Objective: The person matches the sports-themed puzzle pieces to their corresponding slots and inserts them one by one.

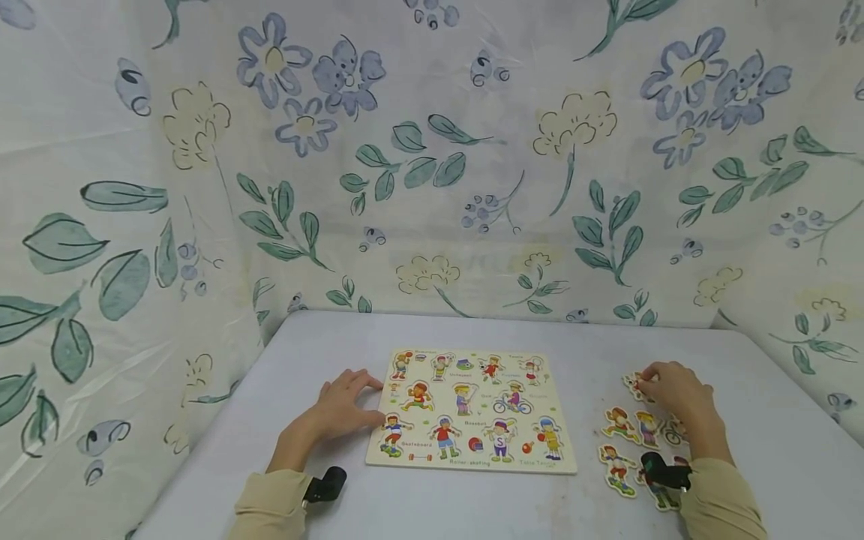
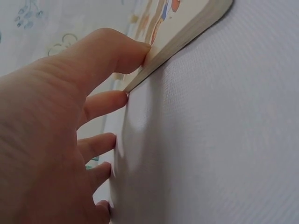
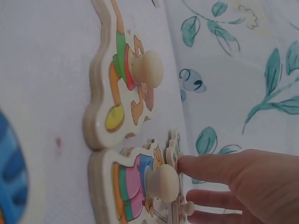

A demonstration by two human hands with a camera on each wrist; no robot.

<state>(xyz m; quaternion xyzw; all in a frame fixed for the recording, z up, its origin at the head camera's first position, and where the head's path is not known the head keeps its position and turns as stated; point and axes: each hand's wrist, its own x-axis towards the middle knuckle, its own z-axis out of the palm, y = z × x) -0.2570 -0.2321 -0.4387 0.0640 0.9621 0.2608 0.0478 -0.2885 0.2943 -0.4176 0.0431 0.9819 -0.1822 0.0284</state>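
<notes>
We are resting the fingertips of the right hand close together on the farthest piece (whether they are pinching it or only touching it, we cannot tell). The left hand is lying loosely spread, its thumb and forefinger touching the board's left edge. On the white table, we are seeing the board lying flat between our hands, its long side running left to right. It is lying well apart from the right fingertips, to their left and a little nearer to us, so the left hand is being the closer one to it. The farthest piece, by contrast, is sitting right at the right fingertips, which are hiding its long axis. Nearer to us, the skateboard piece, the runner piece and the stick-holding piece are lying picture side up. Smallest of all, a round knob is standing up from the stick-holding piece.
</notes>
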